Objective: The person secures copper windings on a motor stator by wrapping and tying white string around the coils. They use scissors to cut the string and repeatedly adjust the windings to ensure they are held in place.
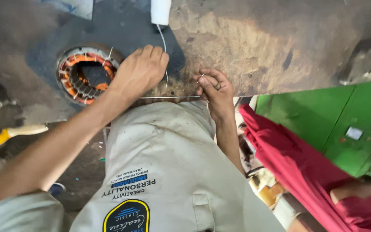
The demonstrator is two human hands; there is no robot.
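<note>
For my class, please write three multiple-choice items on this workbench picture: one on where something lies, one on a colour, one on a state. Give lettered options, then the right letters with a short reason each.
1. Where does the motor stator lie, seen from the person?
A. beside the left hand
B. on the green surface
C. on the red cloth

2. What colour is the thread spool at the top edge of the bench?
A. black
B. white
C. red

3. How is the thread between the two hands?
A. coiled in a heap
B. pulled straight
C. knotted round the stator

Answers:
1. A: the stator sits on the workbench just beside the left hand.
2. B: the spool is plainly white.
3. B: the thread runs as a straight line from the left hand to the right hand, which pinches it.
</note>
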